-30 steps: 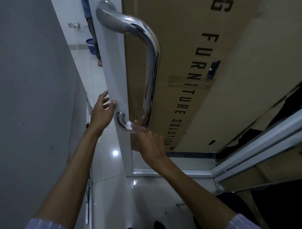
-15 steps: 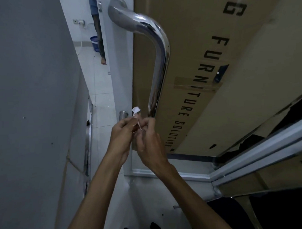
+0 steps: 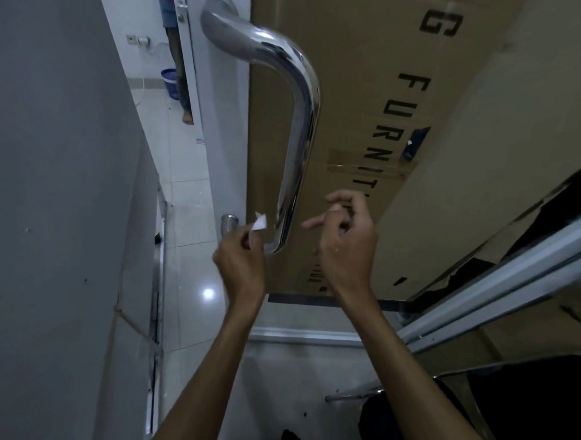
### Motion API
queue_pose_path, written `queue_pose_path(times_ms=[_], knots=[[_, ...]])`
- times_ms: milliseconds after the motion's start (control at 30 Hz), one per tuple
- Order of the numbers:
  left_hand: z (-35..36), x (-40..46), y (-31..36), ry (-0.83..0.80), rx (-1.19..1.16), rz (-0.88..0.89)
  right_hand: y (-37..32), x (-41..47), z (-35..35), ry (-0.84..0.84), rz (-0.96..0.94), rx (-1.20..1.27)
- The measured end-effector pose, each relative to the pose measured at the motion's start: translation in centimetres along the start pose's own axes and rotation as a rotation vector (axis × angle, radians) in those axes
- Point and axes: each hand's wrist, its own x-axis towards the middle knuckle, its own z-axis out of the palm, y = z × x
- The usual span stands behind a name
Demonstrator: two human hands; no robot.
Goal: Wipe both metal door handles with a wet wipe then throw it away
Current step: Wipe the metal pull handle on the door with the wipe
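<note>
So, quick rundown, biggest stuff first:

Cardboard box (image 3: 393,101): huge brown carton filling the upper right, matte, with black block lettering and a strip of clear tape. It sits behind the door glass, I think.

Wall (image 3: 51,195): flat grey paint down the whole left side.

Floor (image 3: 190,223): glossy white tiles left of centre, with a lamp glare lower down.

Door handle (image 3: 299,127): fat polished chrome tube, D-shaped, running from top centre down to mid-frame. Mirror finish, probably slippery when damp.

Second handle (image 3: 229,222): only a short chrome stub peeks past the door edge on the far side, just left of the wipe.

Right hand (image 3: 345,237): centre-right, fingers loosely curled, holding nothing, near the big handle's lower bend but apart from it.

Left hand (image 3: 241,257): centre, thumb and fingers pinching the wipe.

Wet wipe (image 3: 259,222): small white crumpled scrap sticking up from the left fingertips, right beside the handle's lower bend; can't tell if it touches.

What changed: half a second ago both hands were bunched together on the wipe; a second ago the right one rubbed the lower bend while the left held the door edge. Now they've split, and the wipe is in the left.

My read: swapped hands to reach the far-side handle next. Binning comes later.
</note>
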Motion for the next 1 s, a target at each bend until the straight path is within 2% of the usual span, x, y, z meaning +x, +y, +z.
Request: queue_pose_path(times_ms=[100,200,333,500,800,1000], knots=[[1.7,-0.8,-0.6,-0.055,-0.014,0.012,-1.3,1.3,-0.5,0.028,-0.002,0.050],[1.7,-1.7,-0.1,-0.067,-0.095,-0.064,-2.2,2.1,-1.1,0.040,-0.001,0.086],[1.4,-2.9,1.6,-0.031,-0.186,-0.127,-2.5,2.7,-1.3,0.051,-0.003,0.113],[1.4,-3.4,2.9,0.028,-0.245,-0.064,-2.6,3.1,-0.6,0.033,0.021,0.129],[1.1,-3.4,3.4,-0.010,-0.284,-0.064,-3.1,4.3,0.0,0.007,0.009,0.096],[1.0,-2.2,4.4,-0.047,-0.336,-0.016,-4.0,6.0,-0.6,-0.134,-0.196,0.016]])
